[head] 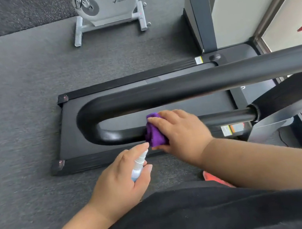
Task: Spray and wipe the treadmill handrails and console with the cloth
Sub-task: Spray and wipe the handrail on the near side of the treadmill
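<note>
A black U-shaped treadmill handrail (181,86) curves across the middle of the view above the treadmill deck (165,111). My right hand (181,129) presses a bunched purple cloth (154,134) around the nearer, lower bar of the handrail (227,118). My left hand (121,178) holds a small clear spray bottle (139,163) just below the cloth, its white nozzle pointing up toward the bar, with my index finger on top. The console is out of sight.
A white exercise bike (106,5) stands on the grey gym floor (10,88) beyond the treadmill. The treadmill's uprights (201,14) and a wall with a window frame (269,12) are at the right. An orange shoe (214,179) shows by my black clothing.
</note>
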Tool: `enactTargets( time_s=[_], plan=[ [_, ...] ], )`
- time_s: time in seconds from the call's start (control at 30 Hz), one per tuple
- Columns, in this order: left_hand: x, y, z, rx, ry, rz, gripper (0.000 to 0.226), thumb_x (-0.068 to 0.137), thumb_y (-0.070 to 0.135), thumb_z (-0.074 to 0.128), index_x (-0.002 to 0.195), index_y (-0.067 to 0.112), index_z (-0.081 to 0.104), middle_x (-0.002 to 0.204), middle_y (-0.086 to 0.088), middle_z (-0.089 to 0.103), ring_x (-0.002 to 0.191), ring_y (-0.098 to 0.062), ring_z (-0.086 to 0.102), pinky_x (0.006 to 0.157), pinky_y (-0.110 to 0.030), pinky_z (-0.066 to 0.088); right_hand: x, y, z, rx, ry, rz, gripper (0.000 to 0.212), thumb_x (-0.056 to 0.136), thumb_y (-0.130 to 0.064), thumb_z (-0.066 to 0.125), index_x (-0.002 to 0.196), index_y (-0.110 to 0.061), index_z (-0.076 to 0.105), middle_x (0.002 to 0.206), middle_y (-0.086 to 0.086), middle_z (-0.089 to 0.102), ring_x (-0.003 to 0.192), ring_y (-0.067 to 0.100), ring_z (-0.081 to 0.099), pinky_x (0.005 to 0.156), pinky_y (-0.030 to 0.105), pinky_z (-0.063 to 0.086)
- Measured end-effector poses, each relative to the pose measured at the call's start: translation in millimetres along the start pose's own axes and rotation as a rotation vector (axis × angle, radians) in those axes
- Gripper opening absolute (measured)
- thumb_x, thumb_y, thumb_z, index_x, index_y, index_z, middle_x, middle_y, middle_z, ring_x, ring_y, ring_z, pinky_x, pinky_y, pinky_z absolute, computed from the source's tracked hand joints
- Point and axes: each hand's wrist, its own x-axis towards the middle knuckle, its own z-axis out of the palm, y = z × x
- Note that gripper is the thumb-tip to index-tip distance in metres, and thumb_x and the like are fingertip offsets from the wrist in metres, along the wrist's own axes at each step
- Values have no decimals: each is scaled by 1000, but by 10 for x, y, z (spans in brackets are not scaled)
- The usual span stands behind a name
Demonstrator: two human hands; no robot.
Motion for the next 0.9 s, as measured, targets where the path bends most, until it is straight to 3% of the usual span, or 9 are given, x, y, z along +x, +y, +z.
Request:
enactTargets(
  time_s=[0.13,0.23,0.37,0.5,0.63,0.73,0.9],
  plan=[
    [-65,-300,-221,20,55,125,47,86,40,56,128,20,49,96,6,65,87,0,58,75,-15,43,336,-706,245,41,4,-95,80,78,-48,73,146,-25,41,140,6,51,119,32,51,94,47,47],
    [-79,-515,-334,-15,39,210,48,98,57,42,127,20,49,101,19,56,95,7,56,78,-9,43,399,-855,339,-33,9,-90,77,85,-36,68,152,-26,32,147,5,44,123,32,46,96,46,43],
    [-50,-763,-351,-47,-37,282,49,96,64,39,132,31,46,104,28,49,79,-4,58,64,-30,51,254,-756,351,-164,68,-176,61,93,-24,61,150,-27,40,145,8,49,120,32,50,92,45,43],
    [33,-840,-270,-74,-98,339,51,94,63,45,138,39,42,115,37,49,78,-6,61,56,-41,57,40,-549,372,-196,149,-150,53,92,-15,60,143,-26,52,140,12,55,118,37,52,93,48,43],
    [184,-606,-223,-20,-153,422,49,95,57,45,139,33,43,105,23,53,70,-17,66,54,-38,56,-200,-191,289,-232,229,-77,58,86,-9,67,141,-22,55,133,15,58,114,39,56,95,49,44],
    [305,-324,-210,48,-214,393,51,90,53,47,138,34,43,104,18,57,74,-12,62,56,-33,54,-415,94,215,-260,250,11,60,82,-8,70,139,-18,56,130,17,59,113,40,56,97,51,45],
    [381,34,-109,55,-194,345,41,95,40,51,135,32,44,99,5,64,70,-21,66,56,-38,55,-793,655,23,-259,229,136,59,78,-8,73,135,-14,57,127,17,59,112,40,56,99,50,46]
  ],
)
